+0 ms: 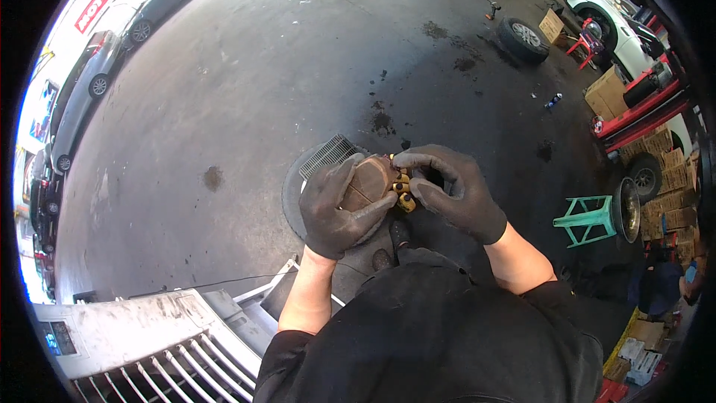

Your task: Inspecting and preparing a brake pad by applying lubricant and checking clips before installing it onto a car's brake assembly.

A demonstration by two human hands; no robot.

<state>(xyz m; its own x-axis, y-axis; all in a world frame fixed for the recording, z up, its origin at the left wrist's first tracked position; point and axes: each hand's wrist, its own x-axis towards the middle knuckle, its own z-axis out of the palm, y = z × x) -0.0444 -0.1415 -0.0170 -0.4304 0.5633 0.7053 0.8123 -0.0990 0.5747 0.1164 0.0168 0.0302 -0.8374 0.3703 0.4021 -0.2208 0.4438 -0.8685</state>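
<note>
A brown brake pad [365, 185] with a groove across its face is held up in front of my chest. My left hand [334, 205], in a dark grey glove, grips it between thumb and fingers. My right hand [451, 188], gloved alike, is curled at the pad's right edge with its index fingertip close to the upper corner. Whatever those fingers pinch, if anything, is too small to make out. Several yellow-and-black tool parts [403, 192] show between the hands, below them; their exact kind is partly hidden.
Under my hands lies a round grey disc-like base [294, 205] with a metal grille [330, 154]. A white slatted machine [142, 328] stands at lower left. To the right are a green stool [585, 220], cardboard boxes [608, 95] and a loose wheel [522, 39]. Cars are parked around.
</note>
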